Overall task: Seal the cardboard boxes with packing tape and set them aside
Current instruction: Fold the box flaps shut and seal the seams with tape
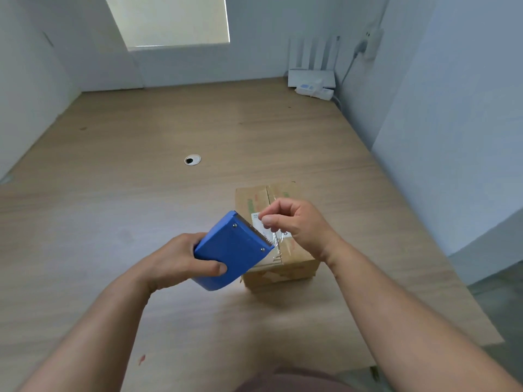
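Two hands meet over a single cardboard box [250,200], which sits on the wooden worktop [127,199] a little right of centre, its top flaps folded shut with the seam running away from the person. The left hand [178,261] grips a blue tape dispenser [235,250], fingers wrapped behind it and the thumb across its near face, holding it tilted so that the toothed blade points up toward the box. The right hand [300,224] hovers over the box top and pinches the free end of the clear tape [275,244] between thumb and forefinger, right at the blade. A white label [256,217] on the box shows partly behind the fingers. Farther back, a round cable hole [192,160] is set in the worktop, and a white router [311,77] stands in the far right corner by the wall.
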A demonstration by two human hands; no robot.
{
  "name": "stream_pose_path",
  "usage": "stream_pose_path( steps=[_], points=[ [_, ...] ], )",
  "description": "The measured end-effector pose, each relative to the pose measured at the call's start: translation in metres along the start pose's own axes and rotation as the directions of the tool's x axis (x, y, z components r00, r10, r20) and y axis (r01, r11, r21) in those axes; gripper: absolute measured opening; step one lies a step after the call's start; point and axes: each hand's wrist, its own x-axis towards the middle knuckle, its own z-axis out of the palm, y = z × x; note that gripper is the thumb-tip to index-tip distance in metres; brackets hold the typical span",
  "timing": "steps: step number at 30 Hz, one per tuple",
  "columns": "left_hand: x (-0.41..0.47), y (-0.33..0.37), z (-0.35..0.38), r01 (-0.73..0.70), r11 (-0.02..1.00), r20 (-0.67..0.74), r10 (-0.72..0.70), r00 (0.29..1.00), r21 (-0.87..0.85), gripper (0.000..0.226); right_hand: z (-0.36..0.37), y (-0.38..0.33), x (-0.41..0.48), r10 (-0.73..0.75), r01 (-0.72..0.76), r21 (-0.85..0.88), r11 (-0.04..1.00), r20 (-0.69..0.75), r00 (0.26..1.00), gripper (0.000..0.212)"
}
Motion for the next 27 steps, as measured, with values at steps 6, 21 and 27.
stream_pose_path(
  steps=[6, 21, 27],
  points=[
    [0.003, 0.009, 0.009, 0.021, 0.999, -0.051, -0.02, 0.999, 0.031, 0.082, -0.003, 0.008, -0.005, 0.073, -0.065, 0.061, 0.996, -0.144, 0.987, 0.015],
    [0.011, 0.017, 0.01, 0.025, 0.991, -0.047, -0.019, 0.999, 0.133, 0.099, -0.011, 0.008, -0.018, 0.161, -0.154, 0.052, 0.987, -0.171, 0.972, 0.017],
    [0.013, 0.02, 0.014, 0.055, 0.984, -0.011, -0.054, 0.998, 0.169, 0.085, -0.004, 0.02, -0.021, 0.198, -0.176, 0.102, 0.979, -0.285, 0.938, 0.019]
  ],
)
